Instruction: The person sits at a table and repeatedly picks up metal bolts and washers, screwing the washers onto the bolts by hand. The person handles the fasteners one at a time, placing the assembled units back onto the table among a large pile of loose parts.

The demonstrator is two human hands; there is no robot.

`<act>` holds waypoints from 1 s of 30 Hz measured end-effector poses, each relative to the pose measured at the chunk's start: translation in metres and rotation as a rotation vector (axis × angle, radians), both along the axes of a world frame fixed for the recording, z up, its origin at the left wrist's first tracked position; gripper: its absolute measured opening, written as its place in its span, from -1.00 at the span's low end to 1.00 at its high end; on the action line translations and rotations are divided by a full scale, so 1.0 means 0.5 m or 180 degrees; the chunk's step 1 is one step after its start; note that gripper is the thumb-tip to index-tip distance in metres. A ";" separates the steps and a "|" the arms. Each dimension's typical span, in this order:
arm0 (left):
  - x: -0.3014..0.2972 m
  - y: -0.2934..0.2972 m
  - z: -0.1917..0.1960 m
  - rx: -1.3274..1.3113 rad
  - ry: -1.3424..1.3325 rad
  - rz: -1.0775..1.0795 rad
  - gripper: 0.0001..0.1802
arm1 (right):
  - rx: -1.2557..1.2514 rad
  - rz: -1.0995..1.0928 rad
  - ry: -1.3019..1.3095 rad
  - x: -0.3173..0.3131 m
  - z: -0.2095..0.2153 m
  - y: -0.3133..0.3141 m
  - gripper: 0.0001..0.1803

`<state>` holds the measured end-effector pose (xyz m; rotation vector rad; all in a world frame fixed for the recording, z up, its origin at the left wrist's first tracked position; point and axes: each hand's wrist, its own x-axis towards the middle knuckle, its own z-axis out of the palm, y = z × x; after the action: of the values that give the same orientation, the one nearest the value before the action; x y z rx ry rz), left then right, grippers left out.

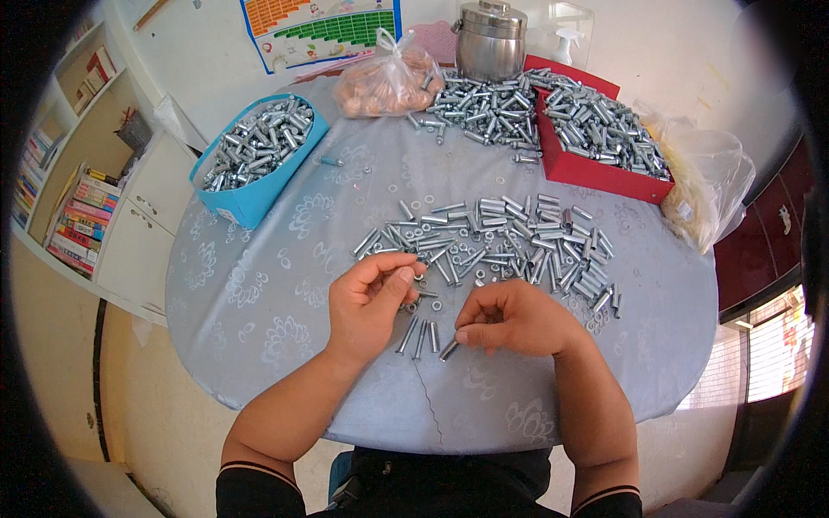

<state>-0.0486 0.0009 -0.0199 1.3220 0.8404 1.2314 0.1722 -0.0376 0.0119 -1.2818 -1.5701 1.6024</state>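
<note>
My right hand (518, 319) pinches a short silvery metal sleeve (448, 350) between thumb and fingertips, low over the near part of the table. To its left lie a few bolts (420, 339) side by side, with another short sleeve (433, 337) beside them. My left hand (370, 304) is raised at the near left edge of the hardware pile, thumb and index finger brought together. Whatever sits at those fingertips is too small to make out. Loose nuts (437, 306) lie between the hands. Beyond them spreads a pile of metal sleeves, bolts and nuts (509, 233).
A blue box (250, 211) full of metal anchors stands at left, a red box (596, 177) of them at right. Behind are a heap of anchors (488, 112), a tied plastic bag (380, 82), a steel pot (490, 43) and a clear bag (704, 181). A grey cloth (242, 319) covers the round table.
</note>
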 end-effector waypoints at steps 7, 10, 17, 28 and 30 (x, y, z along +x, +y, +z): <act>0.002 0.000 0.001 0.0013 -0.0010 0.0013 -0.83 | 0.1453 -0.2191 0.2355 0.003 0.003 0.045 -0.52; 0.006 0.001 -0.002 -0.0018 -0.0070 0.0023 -0.83 | 0.1469 -0.2052 0.1826 0.001 -0.027 0.036 -0.54; -0.005 0.009 0.005 0.0139 0.0156 0.0279 -0.85 | 0.1252 -0.2753 0.1698 0.009 -0.033 0.040 -0.73; -0.027 0.022 0.018 0.2022 0.3068 -0.0047 -0.79 | 0.1081 -0.2870 0.1086 0.017 -0.037 0.036 -0.82; -0.029 0.021 0.021 0.2072 0.3252 -0.0010 -0.79 | 0.1031 -0.2794 0.0856 0.018 -0.033 0.034 -0.81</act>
<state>-0.0632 0.0116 -0.0093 2.5722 1.1553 0.7848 0.1814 -0.0207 -0.0046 -1.2477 -0.8478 0.8688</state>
